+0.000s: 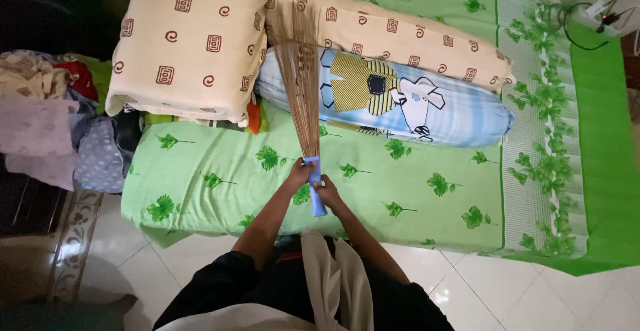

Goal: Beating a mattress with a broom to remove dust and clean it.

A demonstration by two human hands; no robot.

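both hands grip a stick broom's blue handle [316, 188] over the bed's [413, 198] near edge: left hand [299, 172] closed higher up, right hand [328, 190] closed lower. its bristles [298, 71] fan toward the cream pillow [190, 41] and blue bolster [393, 98].

- Black short-sleeved top [220, 291], sleeves ending above the elbows; forearms bare.
- Cream cloth [337, 284] draped down the front at the middle, long strip with folds, pale edge also across the lower chest.
- Small reddish mark on the black fabric near the neckline.
- Left hand [298, 173] and right hand [327, 190]: bare, no rings, watch or gloves visible.
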